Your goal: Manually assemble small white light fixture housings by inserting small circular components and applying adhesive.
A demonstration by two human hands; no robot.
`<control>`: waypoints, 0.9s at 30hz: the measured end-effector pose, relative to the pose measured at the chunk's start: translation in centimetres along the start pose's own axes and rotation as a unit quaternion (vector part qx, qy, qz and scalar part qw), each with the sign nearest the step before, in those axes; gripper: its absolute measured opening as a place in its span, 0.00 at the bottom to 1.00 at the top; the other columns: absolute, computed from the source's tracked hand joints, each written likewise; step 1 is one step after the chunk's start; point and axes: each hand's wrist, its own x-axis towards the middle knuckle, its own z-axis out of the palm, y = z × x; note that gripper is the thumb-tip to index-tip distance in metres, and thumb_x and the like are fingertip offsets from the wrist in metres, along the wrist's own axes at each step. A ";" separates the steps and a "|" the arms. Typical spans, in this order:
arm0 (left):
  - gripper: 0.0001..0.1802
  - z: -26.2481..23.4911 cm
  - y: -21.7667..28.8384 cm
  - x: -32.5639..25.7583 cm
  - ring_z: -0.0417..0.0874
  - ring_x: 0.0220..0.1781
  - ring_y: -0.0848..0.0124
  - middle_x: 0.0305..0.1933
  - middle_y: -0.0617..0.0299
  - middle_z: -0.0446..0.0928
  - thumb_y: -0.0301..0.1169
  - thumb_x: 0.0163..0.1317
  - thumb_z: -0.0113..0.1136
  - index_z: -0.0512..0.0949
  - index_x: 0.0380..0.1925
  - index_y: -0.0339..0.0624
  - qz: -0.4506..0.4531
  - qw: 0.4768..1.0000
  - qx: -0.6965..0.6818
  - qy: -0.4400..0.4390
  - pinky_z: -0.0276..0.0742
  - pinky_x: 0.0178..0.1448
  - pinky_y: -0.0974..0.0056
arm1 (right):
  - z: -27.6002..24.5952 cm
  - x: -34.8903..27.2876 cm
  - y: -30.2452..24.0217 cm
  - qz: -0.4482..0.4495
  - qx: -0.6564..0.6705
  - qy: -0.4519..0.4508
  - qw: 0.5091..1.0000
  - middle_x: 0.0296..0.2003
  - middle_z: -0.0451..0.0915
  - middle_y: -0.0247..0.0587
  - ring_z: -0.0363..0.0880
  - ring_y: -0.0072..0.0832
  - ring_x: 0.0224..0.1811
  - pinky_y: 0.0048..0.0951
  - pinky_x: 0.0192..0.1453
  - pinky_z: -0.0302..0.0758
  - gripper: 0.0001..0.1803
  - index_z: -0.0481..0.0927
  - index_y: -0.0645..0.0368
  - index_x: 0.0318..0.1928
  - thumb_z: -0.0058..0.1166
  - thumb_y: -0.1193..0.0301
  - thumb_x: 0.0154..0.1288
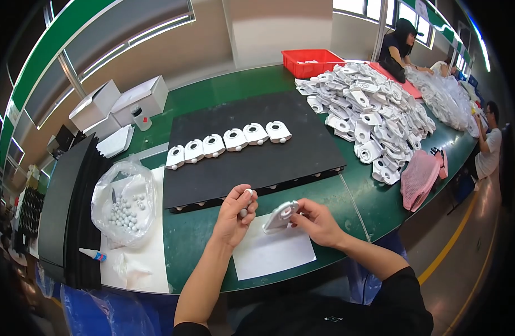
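Note:
Small white balls are in my left hand [233, 215]: one white ball [248, 192] sits pinched at the fingertips, another lies against the curled fingers. My right hand [320, 225] grips a white plastic housing [280, 218] by its side, tilted up on edge, with a round opening near its top. Below both hands lies a white paper sheet [273, 255]. Ahead, on a black board [240, 162], several similar white housings [235, 139] stand in a slanting row, each with a ball at its lower edge.
A clear bag of white balls [123, 215] lies to the left, near a glue bottle [93, 255] and stacked black boards [72, 207]. A big heap of housings [369, 112], a red bin [311, 61] and a pink mesh item [419, 178] are at right. Co-workers sit beyond.

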 end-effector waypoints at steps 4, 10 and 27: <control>0.08 -0.5 -0.1 0.0 0.65 0.26 0.80 0.32 0.65 0.72 0.32 0.59 0.56 0.70 0.35 0.43 -0.004 1.000 0.010 -0.007 0.56 0.19 0.80 | 0.6 -0.5 0.7 -0.001 -0.118 -0.002 0.993 0.29 0.77 0.36 0.75 0.20 0.30 0.22 0.34 0.72 0.08 0.71 0.63 0.41 0.48 0.73 0.62; 0.09 -0.4 -0.1 -0.2 0.65 0.26 0.81 0.31 0.66 0.72 0.34 0.60 0.56 0.73 0.37 0.41 -0.017 1.000 -0.004 -0.007 0.55 0.18 0.80 | 0.9 -0.6 0.3 -0.020 -0.156 0.002 0.988 0.29 0.76 0.41 0.75 0.26 0.28 0.24 0.33 0.71 0.07 0.71 0.63 0.40 0.48 0.75 0.61; 0.12 -0.4 -0.4 0.2 0.63 0.24 0.82 0.40 0.60 0.76 0.27 0.58 0.56 0.74 0.43 0.40 -0.019 1.000 0.020 -0.003 0.54 0.19 0.81 | 1.1 -0.5 0.7 -0.163 -0.273 -0.027 0.948 0.30 0.74 0.41 0.73 0.34 0.33 0.30 0.35 0.70 0.10 0.71 0.60 0.39 0.50 0.81 0.55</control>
